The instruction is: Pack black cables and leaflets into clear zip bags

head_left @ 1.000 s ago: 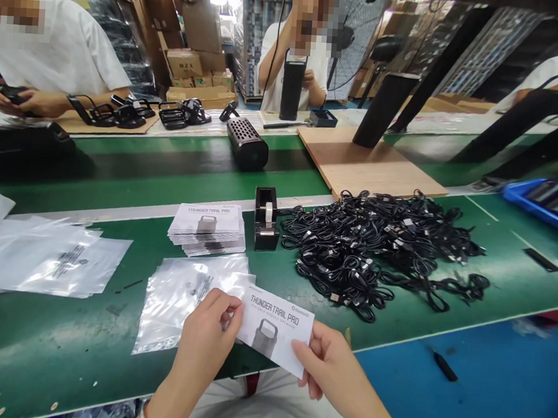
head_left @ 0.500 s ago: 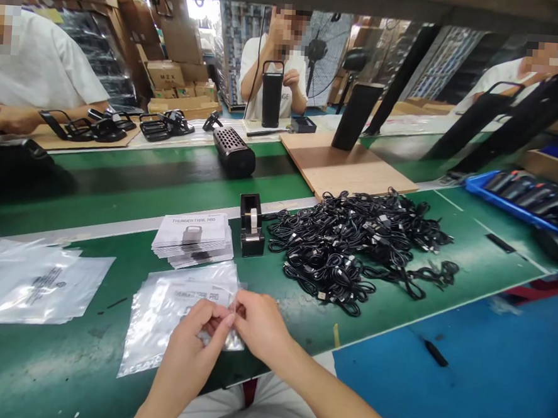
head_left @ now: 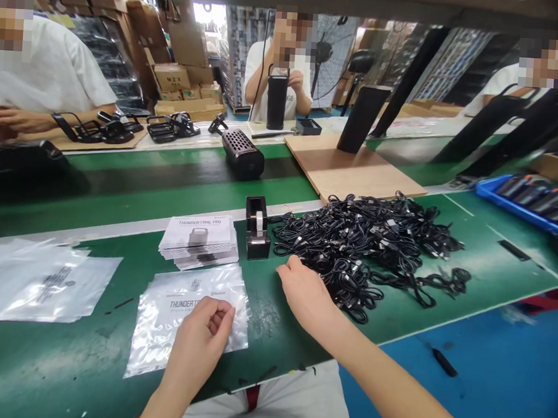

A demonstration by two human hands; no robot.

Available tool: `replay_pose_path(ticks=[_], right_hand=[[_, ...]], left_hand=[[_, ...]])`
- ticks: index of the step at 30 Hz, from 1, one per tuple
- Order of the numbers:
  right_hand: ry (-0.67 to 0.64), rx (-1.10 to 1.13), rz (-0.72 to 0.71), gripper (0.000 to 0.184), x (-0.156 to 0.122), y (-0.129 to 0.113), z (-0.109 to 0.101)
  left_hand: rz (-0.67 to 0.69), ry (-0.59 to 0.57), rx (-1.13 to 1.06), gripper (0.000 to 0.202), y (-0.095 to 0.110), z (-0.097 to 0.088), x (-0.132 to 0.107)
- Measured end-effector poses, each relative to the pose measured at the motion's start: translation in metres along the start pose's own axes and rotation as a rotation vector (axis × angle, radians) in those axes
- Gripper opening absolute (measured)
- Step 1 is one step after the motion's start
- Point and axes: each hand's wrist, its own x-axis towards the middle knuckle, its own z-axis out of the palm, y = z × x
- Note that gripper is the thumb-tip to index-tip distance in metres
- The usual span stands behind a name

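I see the cable heap (head_left: 372, 237) lying loose; the near bags (head_left: 150, 343) lie flat, the leaflet stack (head_left: 201, 245) outside them; 1 leaflet (head_left: 176, 313) seems bagged, under my curled left hand (head_left: 203, 330); my right hand (head_left: 305, 289) is at the heap's edge; I cannot tell either grip.

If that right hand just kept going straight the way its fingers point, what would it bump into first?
Probably the black tape dispenser, just ahead of the right hand's fingertips, though its height is unclear, so it might pass over.
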Motion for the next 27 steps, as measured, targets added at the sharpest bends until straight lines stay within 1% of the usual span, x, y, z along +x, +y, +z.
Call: replay_pose_path(ticks=[2,4,7,11,13,14,15,17,19,20,21,22,24,27], right_hand=[[-0.001,0.056,-0.002,0.020,-0.001,-0.001,-0.003],[-0.026,0.080,0.047,0.022,-0.002,-0.002,-0.006],[-0.057,0.033,0.121,0.026,-0.001,-0.002,-0.006],[-0.028,0.082,0.090,0.024,-0.002,-0.001,-0.005],[0.005,0.178,0.059,0.021,-0.005,0.001,-0.007],[0.045,0.294,0.044,0.019,-0.006,0.002,-0.009],[0.094,0.478,0.032,0.018,-0.008,0.002,-0.011],[0.156,0.997,0.046,0.015,-0.010,-0.001,-0.011],[0.132,1.501,0.134,0.011,-0.012,-0.008,-0.005],[0.110,1.690,0.198,0.011,-0.013,-0.014,0.000],[0.098,1.834,0.265,0.014,-0.014,-0.019,0.006],[0.098,1.937,0.322,0.017,-0.015,-0.025,0.013],[0.114,2.055,0.403,0.023,-0.017,-0.034,0.024],[0.134,2.098,0.455,0.028,-0.020,-0.039,0.032]], left_hand=[[0.001,-0.007,0.006,0.020,0.000,0.000,0.001],[-0.002,-0.011,0.011,0.020,0.001,0.000,0.001],[-0.011,-0.008,0.011,0.019,0.000,0.000,0.002],[-0.017,-0.008,0.002,0.021,-0.003,0.002,0.002],[-0.024,-0.006,0.004,0.022,-0.005,0.003,0.003],[-0.027,-0.006,0.006,0.022,-0.006,0.004,0.003],[-0.030,-0.008,0.006,0.022,-0.006,0.004,0.003],[-0.029,-0.009,0.002,0.022,-0.006,0.004,0.003],[-0.029,-0.009,-0.006,0.021,-0.006,0.004,0.003],[-0.031,-0.010,-0.008,0.021,-0.005,0.004,0.003],[-0.037,-0.007,-0.012,0.020,-0.006,0.004,0.003],[-0.045,-0.001,-0.023,0.019,-0.006,0.004,0.003],[-0.070,0.024,-0.081,0.019,-0.008,0.004,0.003],[-0.111,0.063,-0.246,0.021,-0.011,0.004,0.002]])
